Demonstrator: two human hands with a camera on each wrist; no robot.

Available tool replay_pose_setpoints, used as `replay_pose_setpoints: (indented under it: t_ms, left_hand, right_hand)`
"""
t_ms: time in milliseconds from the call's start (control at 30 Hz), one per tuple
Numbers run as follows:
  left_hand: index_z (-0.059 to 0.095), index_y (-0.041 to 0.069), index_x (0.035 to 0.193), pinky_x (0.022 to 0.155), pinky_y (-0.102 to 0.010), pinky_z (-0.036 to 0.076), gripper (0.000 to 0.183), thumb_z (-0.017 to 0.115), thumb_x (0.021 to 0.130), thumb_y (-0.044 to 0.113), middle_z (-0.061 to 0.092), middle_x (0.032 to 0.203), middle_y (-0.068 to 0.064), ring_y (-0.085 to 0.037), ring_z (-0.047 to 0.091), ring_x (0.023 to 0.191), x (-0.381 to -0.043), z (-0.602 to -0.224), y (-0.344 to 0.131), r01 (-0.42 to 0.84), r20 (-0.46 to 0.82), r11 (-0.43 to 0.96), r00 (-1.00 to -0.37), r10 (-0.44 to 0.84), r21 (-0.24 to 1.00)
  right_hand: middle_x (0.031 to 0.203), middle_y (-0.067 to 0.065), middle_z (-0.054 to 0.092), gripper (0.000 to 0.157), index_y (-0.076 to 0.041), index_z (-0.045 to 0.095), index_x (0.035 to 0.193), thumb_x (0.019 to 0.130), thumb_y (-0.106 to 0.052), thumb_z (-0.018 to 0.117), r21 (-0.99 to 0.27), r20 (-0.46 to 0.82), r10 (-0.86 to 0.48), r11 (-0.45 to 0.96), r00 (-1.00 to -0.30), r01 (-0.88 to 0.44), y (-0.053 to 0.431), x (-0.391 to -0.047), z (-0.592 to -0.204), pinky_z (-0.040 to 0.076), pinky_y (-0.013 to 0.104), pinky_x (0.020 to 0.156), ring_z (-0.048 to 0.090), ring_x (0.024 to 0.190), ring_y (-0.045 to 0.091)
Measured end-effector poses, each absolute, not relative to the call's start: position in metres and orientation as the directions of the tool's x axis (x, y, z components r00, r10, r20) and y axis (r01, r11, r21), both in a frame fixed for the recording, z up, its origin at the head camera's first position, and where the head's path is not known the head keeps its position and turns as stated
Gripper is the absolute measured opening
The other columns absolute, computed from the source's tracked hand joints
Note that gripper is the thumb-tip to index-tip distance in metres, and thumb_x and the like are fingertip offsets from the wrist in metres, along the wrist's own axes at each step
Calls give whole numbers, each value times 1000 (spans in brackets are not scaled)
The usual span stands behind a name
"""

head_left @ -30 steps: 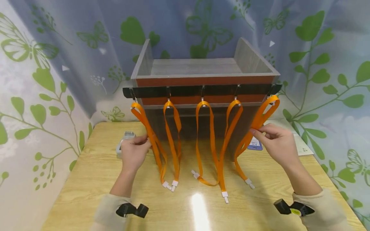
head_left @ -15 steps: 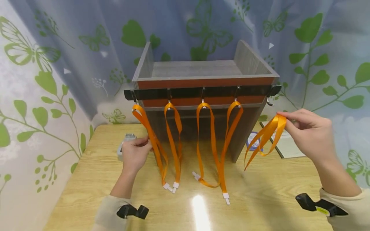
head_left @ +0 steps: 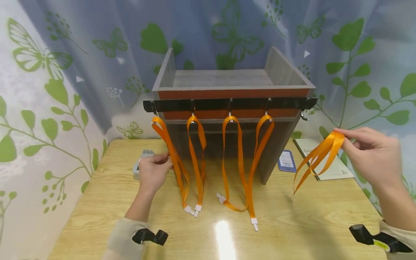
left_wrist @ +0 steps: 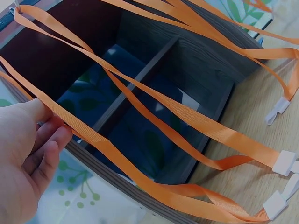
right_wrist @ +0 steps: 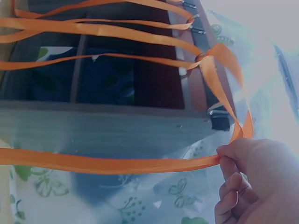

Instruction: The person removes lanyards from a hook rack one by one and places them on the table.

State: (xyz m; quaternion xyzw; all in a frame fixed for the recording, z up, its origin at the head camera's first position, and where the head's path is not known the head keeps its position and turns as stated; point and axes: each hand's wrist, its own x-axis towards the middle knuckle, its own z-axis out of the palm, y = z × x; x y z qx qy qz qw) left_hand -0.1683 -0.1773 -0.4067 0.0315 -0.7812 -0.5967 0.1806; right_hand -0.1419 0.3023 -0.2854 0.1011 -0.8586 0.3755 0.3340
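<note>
My right hand pinches an orange lanyard at its looped top, out to the right of the wooden shelf unit; its strap droops below the fingers. My left hand has thumb and fingers pinched at the strap of the leftmost lanyard, which still hangs from its hook. Three other lanyards, including one right of the middle, hang from the black hook rail. The bare metal hook is at the rail's right end. White clips show at strap ends in the left wrist view.
A blue-framed card and a pale notebook lie right of the shelf on the wooden table. Behind my left hand stands a small grey-white object. Patterned curtain surrounds the back and sides.
My right hand has lifted the rightmost lanyard off its hook and carried it to the right, uncovering the card and notebook. The left hand has stayed at the leftmost lanyard.
</note>
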Motion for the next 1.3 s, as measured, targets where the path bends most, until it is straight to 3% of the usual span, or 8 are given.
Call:
replay_pose_setpoints:
  t_ms: [100, 367, 633, 767, 867, 967, 1167, 1300]
  left_hand:
    - [74, -9, 102, 57, -19, 59, 22, 75, 86, 6, 74, 95, -28, -2, 68, 62, -168, -406, -177, 154, 241, 306, -932, -270, 939]
    - [74, -9, 103, 57, -19, 59, 22, 74, 86, 5, 74, 97, -27, -3, 68, 62, -167, -407, -177, 146, 233, 305, -934, -271, 941]
    - [75, -8, 101, 55, -18, 58, 19, 74, 86, 3, 74, 92, -27, -5, 68, 60, -167, -408, -177, 182, 268, 298, -923, -277, 937]
    - [75, -8, 101, 55, -19, 58, 19, 75, 85, 4, 74, 92, -27, -16, 72, 63, -168, -409, -176, 178, 261, 292, -924, -279, 940]
    - [75, -8, 101, 55, -19, 58, 20, 75, 85, 4, 74, 91, -27, -22, 73, 65, -169, -409, -176, 171, 251, 280, -927, -280, 945]
    - [75, -8, 101, 54, -19, 58, 20, 75, 85, 4, 74, 90, -27, -22, 73, 64, -168, -409, -176, 165, 245, 278, -927, -283, 946]
    - [76, -8, 100, 53, -18, 57, 19, 76, 85, 4, 74, 88, -28, -13, 71, 61, -167, -409, -176, 187, 270, 289, -921, -282, 939]
    - [75, -9, 99, 52, -18, 57, 18, 76, 85, 4, 73, 86, -29, -11, 70, 59, -167, -409, -175, 220, 297, 283, -917, -268, 934]
  right_hand:
    - [80, -36, 57, 18, 5, 76, 104, 90, 2, 66, -562, 631, 84, 735, -771, -379, 310, -139, -294, 29, 16, 43, 38, 56, -2]
    - [83, -37, 57, 20, 1, 76, 109, 94, -9, 67, -614, 526, 135, 743, -840, -265, 329, -131, -326, 28, 26, 38, 35, 51, 4]
    - [86, -43, 57, 21, -16, 77, 114, 98, -21, 64, -766, 269, 221, 640, -938, -69, 343, -127, -361, 29, 31, 36, 35, 42, 12]
    - [87, -42, 57, 23, -22, 76, 116, 99, -27, 62, -824, 104, 238, 565, -966, 51, 350, -127, -378, 42, 24, 45, 52, 60, 0]
    - [89, -41, 57, 26, -22, 75, 119, 100, -32, 61, -828, 27, 233, 550, -972, 108, 353, -129, -391, 52, 20, 56, 56, 76, -6]
    - [89, -39, 58, 26, -24, 75, 118, 99, -36, 61, -848, -30, 212, 511, -977, 137, 355, -132, -406, 55, 18, 61, 54, 77, -4]
    - [81, -30, 61, 10, -40, 73, 97, 98, -40, 62, -857, -121, 203, 472, -972, 206, 356, -135, -434, 54, 20, 62, 56, 71, 1]
    - [75, -18, 62, 13, -35, 73, 96, 98, -41, 62, -838, -170, 219, 481, -961, 258, 359, -136, -449, 47, 23, 61, 53, 66, 7]
